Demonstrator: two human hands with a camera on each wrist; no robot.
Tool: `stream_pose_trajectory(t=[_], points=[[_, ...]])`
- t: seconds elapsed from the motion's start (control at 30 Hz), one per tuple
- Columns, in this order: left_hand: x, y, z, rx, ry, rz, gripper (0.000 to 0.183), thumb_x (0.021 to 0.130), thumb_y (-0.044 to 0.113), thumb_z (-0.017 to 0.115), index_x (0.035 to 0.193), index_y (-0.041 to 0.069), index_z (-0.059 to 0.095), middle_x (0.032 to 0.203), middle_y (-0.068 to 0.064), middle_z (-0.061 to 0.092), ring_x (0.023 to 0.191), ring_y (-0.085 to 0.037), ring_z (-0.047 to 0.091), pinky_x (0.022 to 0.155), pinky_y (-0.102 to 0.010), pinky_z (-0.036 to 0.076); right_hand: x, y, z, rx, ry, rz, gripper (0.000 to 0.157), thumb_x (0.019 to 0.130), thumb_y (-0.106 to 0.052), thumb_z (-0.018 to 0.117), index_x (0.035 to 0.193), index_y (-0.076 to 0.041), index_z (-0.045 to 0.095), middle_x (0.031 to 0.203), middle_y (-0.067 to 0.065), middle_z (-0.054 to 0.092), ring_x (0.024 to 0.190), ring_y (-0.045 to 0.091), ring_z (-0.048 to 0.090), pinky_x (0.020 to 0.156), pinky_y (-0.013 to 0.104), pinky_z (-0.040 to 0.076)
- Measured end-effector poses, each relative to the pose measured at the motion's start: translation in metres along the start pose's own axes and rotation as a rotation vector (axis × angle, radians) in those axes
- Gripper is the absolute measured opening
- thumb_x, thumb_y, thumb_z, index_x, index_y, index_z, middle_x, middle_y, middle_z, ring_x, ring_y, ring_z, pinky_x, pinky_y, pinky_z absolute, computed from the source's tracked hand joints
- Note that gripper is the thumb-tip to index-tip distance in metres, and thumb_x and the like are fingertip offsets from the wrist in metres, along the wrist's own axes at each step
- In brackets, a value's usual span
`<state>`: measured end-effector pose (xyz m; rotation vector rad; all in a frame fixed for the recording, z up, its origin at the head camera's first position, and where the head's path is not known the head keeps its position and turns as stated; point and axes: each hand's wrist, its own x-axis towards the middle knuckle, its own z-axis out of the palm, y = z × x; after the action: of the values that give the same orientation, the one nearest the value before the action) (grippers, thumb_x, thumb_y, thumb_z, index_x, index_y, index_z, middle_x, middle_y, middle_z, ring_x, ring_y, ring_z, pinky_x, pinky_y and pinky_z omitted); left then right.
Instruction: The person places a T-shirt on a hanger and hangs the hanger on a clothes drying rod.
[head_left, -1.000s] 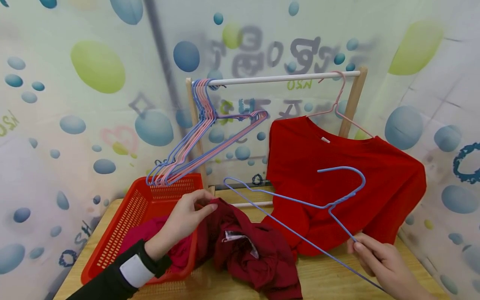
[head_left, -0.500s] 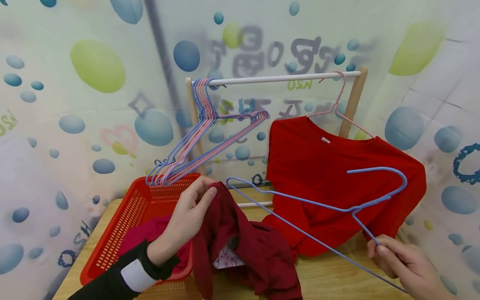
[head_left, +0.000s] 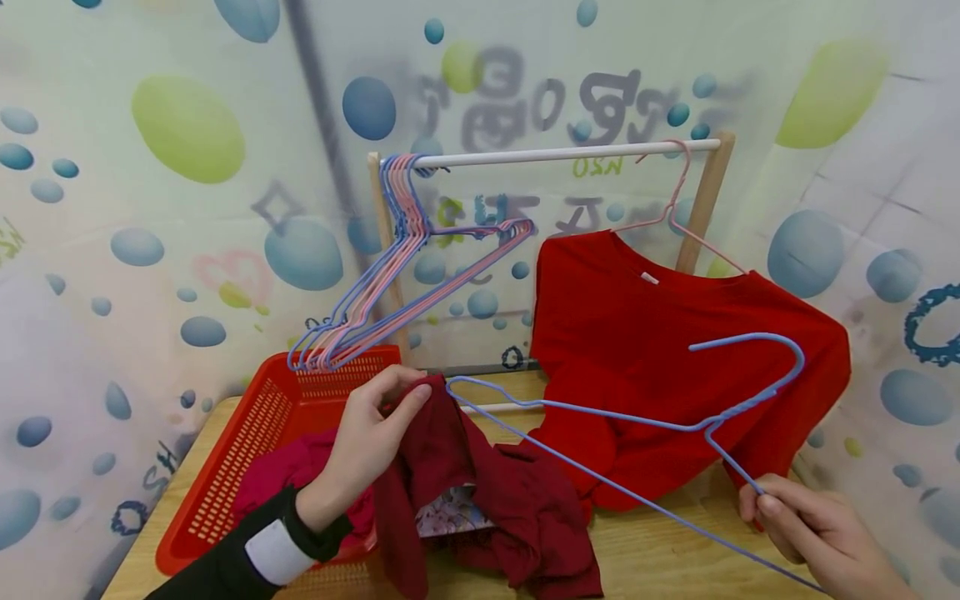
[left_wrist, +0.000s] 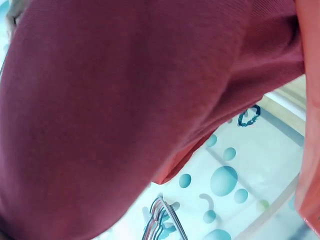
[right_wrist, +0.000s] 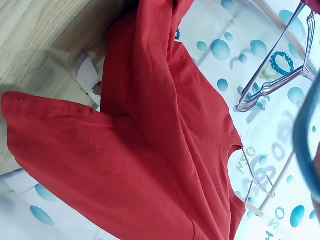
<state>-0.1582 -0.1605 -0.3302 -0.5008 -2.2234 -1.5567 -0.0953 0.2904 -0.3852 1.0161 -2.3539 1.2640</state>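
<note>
My left hand point(head_left: 375, 437) pinches the upper edge of a dark red shirt point(head_left: 536, 508) between thumb and fingers. The rest of the shirt lies bunched on the table, and a printed patch point(head_left: 453, 510) shows in its folds. My right hand point(head_left: 813, 525) grips a blue wire hanger point(head_left: 746, 407) by one shoulder. Its hook points up, and its far tip is right beside the pinched edge; whether they touch I cannot tell. Dark red cloth fills most of the left wrist view, hiding the left fingers. A blurred part of the hanger point(right_wrist: 306, 145) shows in the right wrist view.
A clothes rack point(head_left: 562, 155) stands at the back. A bright red shirt point(head_left: 675, 358) hangs on a pink hanger point(head_left: 670, 212) at its right; several blue and pink hangers point(head_left: 408, 242) crowd its left end. An orange-red basket point(head_left: 213, 467) at left holds magenta cloth point(head_left: 288, 467).
My left hand lifted the shirt's edge, then lowered it slightly, and the printed patch came into view. My right hand moved right with the blue hanger; the hanger's far tip now meets the edge in view.
</note>
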Motion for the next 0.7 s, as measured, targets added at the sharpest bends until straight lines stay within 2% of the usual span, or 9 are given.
stream_pose_trajectory(t=[0.1, 0.33, 0.47, 0.7], points=[[-0.0017, -0.0001, -0.0007, 0.017, 0.013, 0.041, 0.018, 0.092, 0.023, 0.065, 0.104, 0.012, 0.071, 0.092, 0.006, 0.066, 0.075, -0.015, 0.056, 0.061, -0.027, 0.045, -0.0008, 0.0014, -0.0003, 0.019, 0.008, 0.002, 0.047, 0.087, 0.028, 0.035, 0.099, -0.012, 0.055, 0.06, -0.006, 0.039, 0.047, 0.003, 0.036, 0.042, 0.02, 0.031], [-0.0029, -0.002, -0.001, 0.061, 0.052, 0.13, 0.017, 0.089, 0.015, 0.068, 0.105, 0.011, 0.074, 0.085, 0.006, 0.062, 0.065, -0.014, 0.043, 0.054, -0.027, 0.035, 0.0, 0.0014, -0.0017, 0.025, 0.002, -0.014, 0.046, 0.087, 0.029, 0.033, 0.099, -0.011, 0.055, 0.061, -0.006, 0.039, 0.048, 0.003, 0.036, 0.044, 0.02, 0.032], [-0.0027, -0.0011, -0.0013, 0.062, 0.054, 0.131, 0.018, 0.089, 0.015, 0.069, 0.105, 0.012, 0.075, 0.083, 0.005, 0.061, 0.064, -0.014, 0.042, 0.053, -0.027, 0.034, 0.0004, 0.0026, -0.0022, 0.043, -0.003, -0.029, 0.047, 0.087, 0.03, 0.032, 0.099, -0.009, 0.055, 0.061, -0.007, 0.038, 0.049, 0.001, 0.036, 0.045, 0.02, 0.032], [-0.0025, 0.0021, -0.0005, 0.06, 0.031, 0.132, 0.012, 0.089, 0.019, 0.069, 0.098, 0.014, 0.075, 0.091, 0.007, 0.064, 0.069, -0.013, 0.048, 0.056, -0.027, 0.037, -0.0015, 0.0025, -0.0001, -0.023, 0.0, -0.003, 0.047, 0.085, 0.028, 0.039, 0.098, -0.014, 0.055, 0.061, -0.008, 0.039, 0.048, 0.0, 0.038, 0.044, 0.018, 0.032]])
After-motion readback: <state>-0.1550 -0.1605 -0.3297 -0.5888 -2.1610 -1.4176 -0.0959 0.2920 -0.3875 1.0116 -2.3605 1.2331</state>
